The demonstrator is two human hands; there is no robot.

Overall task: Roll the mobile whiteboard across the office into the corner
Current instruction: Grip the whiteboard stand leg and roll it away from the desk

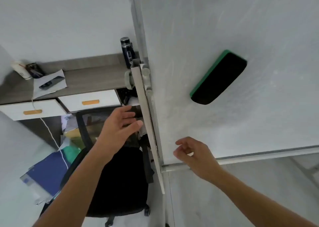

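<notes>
Whiteboard (224, 28) fills the frame from twelve to three o'clock, its post (146, 119) running down the centre. Left hand (119, 128), fingers spread, reaches beside the post; right hand (193, 154), loosely curled on nothing, hovers at five o'clock. Eraser (218, 77) clings at two o'clock.

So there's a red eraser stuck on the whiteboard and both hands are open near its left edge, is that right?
Not quite: the eraser is green with a black pad, not red. The head view shows it stuck on the whiteboard, with the left hand and right hand open near the board's left edge.
</notes>
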